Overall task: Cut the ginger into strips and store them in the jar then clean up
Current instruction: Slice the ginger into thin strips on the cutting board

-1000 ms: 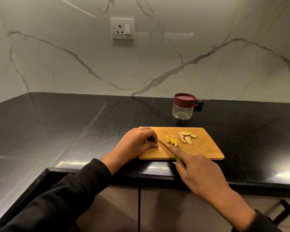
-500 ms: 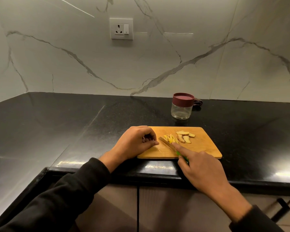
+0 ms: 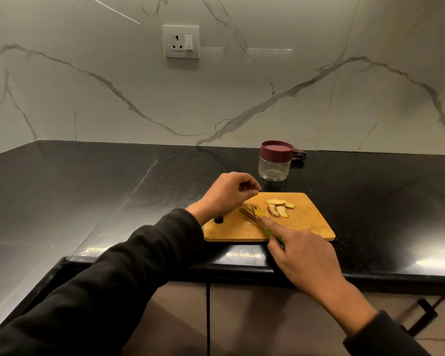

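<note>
One head-worn camera looks forward and down, close over the countertop (image 3: 113, 191), facing the marble wall (image 3: 242, 98).

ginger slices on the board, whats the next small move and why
Probably bring the left hand back down onto a ginger slice to steady it. The right hand holds the knife by the cut strips, and whole slices are left uncut.
</note>
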Available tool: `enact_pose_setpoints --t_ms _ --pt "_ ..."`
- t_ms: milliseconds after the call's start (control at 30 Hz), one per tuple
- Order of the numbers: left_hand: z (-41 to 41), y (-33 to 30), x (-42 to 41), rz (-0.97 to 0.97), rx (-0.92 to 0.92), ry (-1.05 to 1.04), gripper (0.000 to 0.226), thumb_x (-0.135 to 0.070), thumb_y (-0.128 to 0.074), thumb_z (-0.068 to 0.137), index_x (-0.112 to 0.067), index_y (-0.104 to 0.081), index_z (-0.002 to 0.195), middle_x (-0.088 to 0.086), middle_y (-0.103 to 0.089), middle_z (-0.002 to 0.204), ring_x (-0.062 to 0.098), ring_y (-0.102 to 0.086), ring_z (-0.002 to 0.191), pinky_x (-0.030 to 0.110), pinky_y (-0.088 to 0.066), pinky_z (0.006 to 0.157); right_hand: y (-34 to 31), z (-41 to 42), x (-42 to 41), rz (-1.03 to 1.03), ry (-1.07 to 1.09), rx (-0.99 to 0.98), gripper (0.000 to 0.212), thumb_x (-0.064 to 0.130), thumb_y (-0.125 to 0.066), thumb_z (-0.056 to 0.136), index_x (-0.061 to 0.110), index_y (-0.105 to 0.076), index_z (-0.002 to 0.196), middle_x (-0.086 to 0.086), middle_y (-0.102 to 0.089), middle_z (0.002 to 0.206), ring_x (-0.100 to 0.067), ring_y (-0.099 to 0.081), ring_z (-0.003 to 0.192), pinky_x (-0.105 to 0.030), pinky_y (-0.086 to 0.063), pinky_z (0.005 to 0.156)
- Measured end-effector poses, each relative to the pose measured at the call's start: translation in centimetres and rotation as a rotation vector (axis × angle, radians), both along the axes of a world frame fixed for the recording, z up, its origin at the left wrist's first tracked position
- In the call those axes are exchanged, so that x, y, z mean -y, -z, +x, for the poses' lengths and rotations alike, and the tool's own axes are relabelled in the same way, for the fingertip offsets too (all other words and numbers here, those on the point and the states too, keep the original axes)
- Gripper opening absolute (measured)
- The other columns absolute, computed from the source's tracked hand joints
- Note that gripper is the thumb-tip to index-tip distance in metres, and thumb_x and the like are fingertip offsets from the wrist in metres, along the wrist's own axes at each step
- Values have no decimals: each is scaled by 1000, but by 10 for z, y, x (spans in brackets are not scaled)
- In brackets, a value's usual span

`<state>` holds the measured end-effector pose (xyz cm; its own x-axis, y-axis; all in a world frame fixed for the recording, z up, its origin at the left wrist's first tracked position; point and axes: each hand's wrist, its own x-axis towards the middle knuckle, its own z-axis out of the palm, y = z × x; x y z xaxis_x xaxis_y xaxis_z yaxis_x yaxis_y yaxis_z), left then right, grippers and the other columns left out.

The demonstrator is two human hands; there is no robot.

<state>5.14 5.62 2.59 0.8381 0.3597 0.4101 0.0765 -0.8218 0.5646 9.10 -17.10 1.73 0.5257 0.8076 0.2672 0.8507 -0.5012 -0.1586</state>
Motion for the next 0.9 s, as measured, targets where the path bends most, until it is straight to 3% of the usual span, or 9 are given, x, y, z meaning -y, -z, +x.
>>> enact_pose_setpoints --t_ms 300,733,900 --pt "46 -8 6 158 -325 82 24 -24 -69 94 -19 -71 118 -3 -68 114 10 -63 99 24 -55 87 0 0 0 6 3 17 50 51 -32 103 57 -18 151 11 -42 66 -4 -40 57 -20 -28 47" --pt "50 -8 9 -2 -269 66 16 -11 -75 88 -22 -66 94 -6 -63 101 10 -62 93 20 -54 76 1 1 0 -2 5 2 51 51 -31 103 58 -14 151 10 -45 68 -5 -42 58 -21 -30 47" --pt "44 -7 9 -112 -235 78 11 -12 -74 89 -18 -69 97 -6 -66 101 7 -63 91 18 -53 75 1 0 0 1 14 21 50 51 -30 104 58 -16 151 10 -42 66 -4 -39 56 -20 -26 46"
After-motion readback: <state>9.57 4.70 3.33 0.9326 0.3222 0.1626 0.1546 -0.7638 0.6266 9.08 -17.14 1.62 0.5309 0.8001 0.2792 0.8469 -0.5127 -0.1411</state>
